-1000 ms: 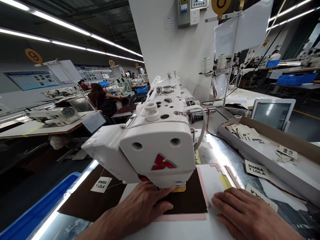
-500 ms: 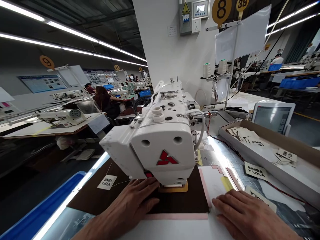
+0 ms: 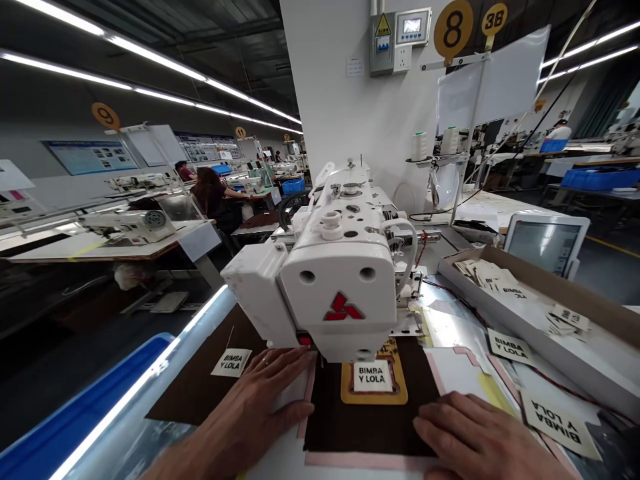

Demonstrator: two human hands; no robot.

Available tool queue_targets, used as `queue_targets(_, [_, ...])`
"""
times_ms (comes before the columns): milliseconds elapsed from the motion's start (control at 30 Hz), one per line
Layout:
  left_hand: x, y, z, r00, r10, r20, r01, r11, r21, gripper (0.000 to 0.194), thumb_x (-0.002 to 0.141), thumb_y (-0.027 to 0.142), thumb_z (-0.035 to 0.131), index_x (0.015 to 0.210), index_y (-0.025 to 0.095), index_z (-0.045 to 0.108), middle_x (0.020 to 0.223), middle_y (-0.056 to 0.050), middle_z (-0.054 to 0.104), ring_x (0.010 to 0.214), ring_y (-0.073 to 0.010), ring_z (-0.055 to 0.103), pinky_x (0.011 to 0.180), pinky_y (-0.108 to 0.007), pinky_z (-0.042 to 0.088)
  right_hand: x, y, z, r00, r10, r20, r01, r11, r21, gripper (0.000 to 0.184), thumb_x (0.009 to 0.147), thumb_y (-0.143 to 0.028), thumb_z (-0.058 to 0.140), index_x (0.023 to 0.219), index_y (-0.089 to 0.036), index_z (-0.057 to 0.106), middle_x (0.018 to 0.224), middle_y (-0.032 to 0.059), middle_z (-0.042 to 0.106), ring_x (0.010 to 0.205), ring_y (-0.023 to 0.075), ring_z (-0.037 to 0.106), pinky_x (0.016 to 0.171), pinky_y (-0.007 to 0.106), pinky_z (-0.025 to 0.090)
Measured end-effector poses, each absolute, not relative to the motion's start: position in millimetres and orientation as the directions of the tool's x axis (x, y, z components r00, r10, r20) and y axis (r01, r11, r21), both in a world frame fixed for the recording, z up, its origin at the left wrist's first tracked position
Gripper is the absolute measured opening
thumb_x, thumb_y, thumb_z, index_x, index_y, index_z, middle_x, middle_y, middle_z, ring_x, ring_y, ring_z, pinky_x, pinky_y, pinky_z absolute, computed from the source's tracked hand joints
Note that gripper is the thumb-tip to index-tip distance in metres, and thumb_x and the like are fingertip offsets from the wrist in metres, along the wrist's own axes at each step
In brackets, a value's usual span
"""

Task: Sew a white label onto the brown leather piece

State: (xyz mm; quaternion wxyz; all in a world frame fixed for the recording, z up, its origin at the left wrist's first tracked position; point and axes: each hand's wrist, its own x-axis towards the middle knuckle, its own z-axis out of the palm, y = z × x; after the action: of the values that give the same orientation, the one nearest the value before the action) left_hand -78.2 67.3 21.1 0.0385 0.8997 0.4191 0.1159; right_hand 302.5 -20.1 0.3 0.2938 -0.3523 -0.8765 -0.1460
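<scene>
My left hand (image 3: 255, 407): flat, palm down, fingers spread and holding nothing, pressed on the white template (image 3: 293, 400) at the left edge of the dark brown fabric (image 3: 370, 427).

My right hand (image 3: 480, 440): flat, palm down, fingers loosely apart, gripping nothing, resting on the right lower edge of the same fabric where it meets the pink border (image 3: 370, 460).

Dark brown fabric: lies between my two hands, running forward under the sewing machine (image 3: 340, 280).

Yellow frame (image 3: 374, 381): sits on the fabric just ahead of my hands, directly below the machine head. Inside it lies a white label (image 3: 373, 377) printed BIMBA Y LOLA.

Second label (image 3: 231, 362): same print, on a further brown piece just ahead and left of my left hand, a thread trailing from it.

Loose labels (image 3: 560, 420): same print, on the table right of my right hand, one near, one farther forward.

Cardboard tray (image 3: 590, 300): far right beyond my right hand, holding a pile of more labels.

Screen (image 3: 546, 245): stands behind the tray.

Blue bin (image 3: 75, 413): well to the left of my left hand, at the table's edge.

Other people: seated at machines in the rows far ahead on the left.
</scene>
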Motion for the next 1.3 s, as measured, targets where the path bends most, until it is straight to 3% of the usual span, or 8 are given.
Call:
queue_targets(233, [-42.1,74.6,18.9,0.633,0.756,0.169,0.721,-0.654,0.228,0.018,0.108,0.034,0.058,0.117,0.030,0.073,0.130,-0.003,0.069,0.121,-0.0300,0.065,0.100,-0.043,0.054,286.9,-21.1,-12.0,-0.522,0.588,0.618,0.755,0.655,0.014,0.048,0.118,-0.041,0.028,0.107,-0.024,0.071,0.102,-0.0003,0.077,0.083,0.0183,0.069,0.073,0.034,0.050])
queue_targets(367, [-32.2,75.0,16.9,0.653,0.735,0.184,0.691,-0.677,0.252,0.028,0.111,0.023,0.044,0.097,0.025,0.068,0.112,-0.003,0.071,0.107,-0.0251,0.067,0.091,-0.039,0.052,283.2,-17.2,-15.1,-0.521,0.617,0.590,0.748,0.663,-0.034,0.047,0.118,-0.036,0.027,0.096,-0.025,0.067,0.094,-0.0015,0.073,0.076,0.0178,0.065,0.067,0.035,0.044])
queue_targets(500, [-33.2,72.7,20.1,0.684,0.692,0.230,0.649,-0.722,0.240,0.027,0.110,0.021,0.041,0.099,0.024,0.066,0.106,-0.003,0.070,0.100,-0.0238,0.067,0.090,-0.038,0.051,284.1,-11.4,-21.4,-0.459,0.646,0.611,0.789,0.612,-0.054,0.046,0.118,-0.033,0.022,0.105,-0.023,0.065,0.095,0.0014,0.070,0.077,0.0202,0.062,0.068,0.036,0.041])
queue_targets(767, [-43.0,71.1,26.0,0.747,0.591,0.304,0.579,-0.803,0.139,0.022,0.106,0.017,0.044,0.103,0.025,0.065,0.109,-0.003,0.070,0.105,-0.0227,0.068,0.095,-0.034,0.051,267.6,-13.4,-10.9,-0.590,0.583,0.559,0.734,0.675,0.072,0.027,0.104,-0.009,0.041,0.082,-0.023,0.048,0.076,-0.0027,0.056,0.063,0.0150,0.055,0.062,0.032,0.037])
queue_targets(933, [-58.3,71.8,24.2,0.778,0.565,0.274,0.566,-0.820,0.082,0.023,0.105,0.016,0.046,0.108,0.028,0.066,0.115,-0.001,0.072,0.110,-0.0204,0.069,0.097,-0.030,0.051,244.9,-13.9,-10.5,-0.558,0.530,0.639,0.739,0.667,0.093,0.009,0.106,-0.022,0.051,0.108,-0.018,0.059,0.083,-0.0017,0.064,0.065,0.0158,0.058,0.058,0.032,0.037])
queue_targets(1000, [-56.0,74.3,24.3,0.771,0.571,0.282,0.572,-0.816,0.086,0.025,0.105,0.016,0.045,0.110,0.027,0.066,0.115,-0.002,0.072,0.107,-0.0219,0.069,0.093,-0.031,0.053,245.1,-12.6,-12.9,-0.545,0.563,0.621,0.771,0.628,0.107,0.006,0.104,-0.023,0.054,0.104,-0.020,0.058,0.082,-0.0017,0.063,0.065,0.0174,0.057,0.060,0.033,0.039])
queue_targets(1133, [-34.3,72.0,28.1,0.777,0.571,0.264,0.569,-0.817,0.095,0.030,0.104,0.011,0.039,0.098,0.024,0.066,0.102,-0.004,0.071,0.094,-0.0230,0.070,0.087,-0.033,0.054,270.4,-14.4,-9.6,-0.518,0.682,0.516,0.829,0.549,0.106,0.018,0.096,-0.011,0.053,0.086,-0.024,0.046,0.081,-0.0009,0.060,0.070,0.0196,0.060,0.069,0.035,0.044])
queue_targets(1300, [-30.7,55.9,31.0,0.839,0.521,0.157,0.507,-0.853,0.121,0.027,0.101,0.007,0.045,0.095,0.025,0.065,0.110,-0.003,0.071,0.106,-0.0224,0.068,0.101,-0.035,0.052,293.5,-27.4,0.3,-0.631,0.623,0.463,0.731,0.676,0.087,0.027,0.111,-0.018,0.037,0.086,-0.024,0.047,0.080,-0.0018,0.060,0.069,0.0166,0.059,0.062,0.032,0.042])
